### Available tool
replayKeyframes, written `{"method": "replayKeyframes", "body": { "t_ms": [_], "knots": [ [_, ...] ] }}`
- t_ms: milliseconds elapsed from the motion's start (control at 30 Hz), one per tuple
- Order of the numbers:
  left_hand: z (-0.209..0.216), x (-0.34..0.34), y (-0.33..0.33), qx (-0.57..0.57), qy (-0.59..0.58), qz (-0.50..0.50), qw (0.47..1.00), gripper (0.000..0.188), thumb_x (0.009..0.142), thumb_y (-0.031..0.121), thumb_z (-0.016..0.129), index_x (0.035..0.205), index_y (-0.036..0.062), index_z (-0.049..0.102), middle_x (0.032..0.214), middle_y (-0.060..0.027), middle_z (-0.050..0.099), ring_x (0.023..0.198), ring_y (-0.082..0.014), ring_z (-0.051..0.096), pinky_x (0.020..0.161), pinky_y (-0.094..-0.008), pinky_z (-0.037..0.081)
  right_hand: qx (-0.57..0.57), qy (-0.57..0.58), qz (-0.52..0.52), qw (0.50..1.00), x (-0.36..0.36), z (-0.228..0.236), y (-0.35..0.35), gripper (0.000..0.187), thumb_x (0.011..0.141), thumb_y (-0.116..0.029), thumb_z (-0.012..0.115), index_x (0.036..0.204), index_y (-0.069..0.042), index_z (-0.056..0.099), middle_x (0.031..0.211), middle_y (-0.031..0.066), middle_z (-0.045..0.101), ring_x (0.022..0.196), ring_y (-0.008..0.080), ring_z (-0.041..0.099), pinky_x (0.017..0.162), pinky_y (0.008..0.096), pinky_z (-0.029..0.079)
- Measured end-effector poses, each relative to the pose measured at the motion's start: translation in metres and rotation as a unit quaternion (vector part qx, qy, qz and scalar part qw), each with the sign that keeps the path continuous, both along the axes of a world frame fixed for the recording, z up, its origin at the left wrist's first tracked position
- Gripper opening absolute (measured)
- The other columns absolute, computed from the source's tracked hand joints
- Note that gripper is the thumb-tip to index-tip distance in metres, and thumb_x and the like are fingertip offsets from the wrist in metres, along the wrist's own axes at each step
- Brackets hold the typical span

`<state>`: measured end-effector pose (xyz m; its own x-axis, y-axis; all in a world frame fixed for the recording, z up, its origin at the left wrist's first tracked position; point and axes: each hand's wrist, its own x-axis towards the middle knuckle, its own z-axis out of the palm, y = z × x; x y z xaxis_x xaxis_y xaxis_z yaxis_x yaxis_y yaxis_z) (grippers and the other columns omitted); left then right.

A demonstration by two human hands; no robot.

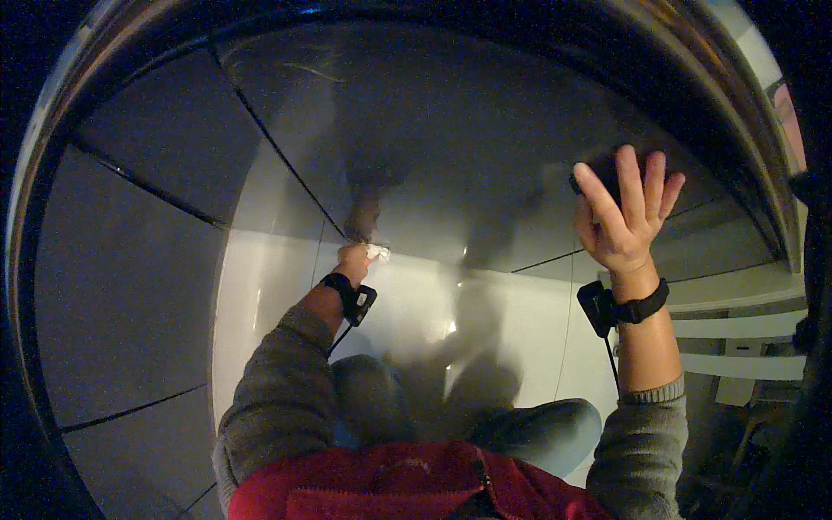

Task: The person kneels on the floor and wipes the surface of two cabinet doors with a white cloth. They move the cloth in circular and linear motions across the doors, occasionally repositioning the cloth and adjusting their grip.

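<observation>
My left hand is closed around a crumpled white cloth or tissue. It is low on a glossy dark grey panel, close to where this meets a pale glossy surface. A blurred reflection of the hand shows just above it. To the right, my right hand is raised with its fingers spread in front of the dark panel. A dark patch lies behind those fingers, and I cannot tell whether they touch the panel. Both wrists carry a black strap with a small black box.
Thin dark seams divide the grey panels at the left. My bent knees are close in front of the pale surface. White curved slats stand at the right, with dim, unclear things below them. A thin cable runs from each wrist box.
</observation>
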<state>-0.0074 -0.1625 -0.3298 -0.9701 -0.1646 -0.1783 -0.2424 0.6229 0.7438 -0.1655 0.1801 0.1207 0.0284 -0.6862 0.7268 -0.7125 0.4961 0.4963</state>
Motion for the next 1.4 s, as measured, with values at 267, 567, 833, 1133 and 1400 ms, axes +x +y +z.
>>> {"method": "replayKeyframes", "body": {
  "t_ms": [267,567,833,1133,1400],
  "knots": [
    [0.027,-0.019,0.056,0.116,0.072,0.037,0.990,0.030,0.093,0.022,0.044,0.100,0.0010,0.064,0.102,-0.0153,0.066,0.093,-0.0299,0.061,0.083,-0.0382,0.047,-0.032,-0.018,0.000,0.999,0.004,0.004,-0.005,0.040,0.077,-0.017,0.060,0.113,-0.031,0.066,0.132,0.0048,0.053,0.131,0.0321,0.037,0.114,0.0469,0.009],
    [-0.009,-0.010,-0.002,-0.220,0.134,-0.039,0.965,0.016,0.082,0.013,0.053,0.090,0.0080,0.066,0.090,-0.0111,0.066,0.087,-0.0275,0.062,0.071,-0.0392,0.048,-0.008,-0.001,-0.010,1.000,-0.002,0.006,-0.005,0.040,0.075,-0.018,0.061,0.112,-0.032,0.067,0.131,0.0060,0.054,0.130,0.0331,0.038,0.114,0.0475,0.009],
    [-0.050,-0.039,0.046,-0.194,0.112,-0.032,0.974,0.008,0.081,0.014,0.059,0.080,0.0101,0.066,0.086,-0.0099,0.067,0.086,-0.0263,0.064,0.066,-0.0392,0.049,-0.032,0.002,0.024,0.999,-0.014,-0.010,0.007,0.040,0.073,-0.017,0.062,0.110,-0.028,0.068,0.133,0.0099,0.051,0.133,0.0340,0.034,0.114,0.0468,0.006],
    [-0.076,-0.032,-0.012,0.191,0.009,0.068,0.979,0.016,0.081,0.012,0.057,0.094,0.0133,0.066,0.082,-0.0011,0.065,0.079,-0.0163,0.062,0.064,-0.0279,0.047,-0.018,0.001,0.046,0.999,-0.029,-0.029,0.023,0.043,0.070,-0.012,0.063,0.112,-0.022,0.066,0.133,0.0170,0.049,0.136,0.0373,0.028,0.114,0.0465,0.004],
    [-0.057,-0.072,0.103,-0.233,0.091,-0.063,0.966,0.010,0.078,0.016,0.058,0.080,0.0089,0.064,0.079,-0.0073,0.065,0.078,-0.0247,0.062,0.064,-0.0377,0.046,-0.004,0.004,0.045,0.999,-0.026,-0.021,0.016,0.043,0.070,-0.009,0.063,0.111,-0.022,0.066,0.135,0.0168,0.048,0.136,0.0370,0.027,0.114,0.0456,0.003]
  ]
}}
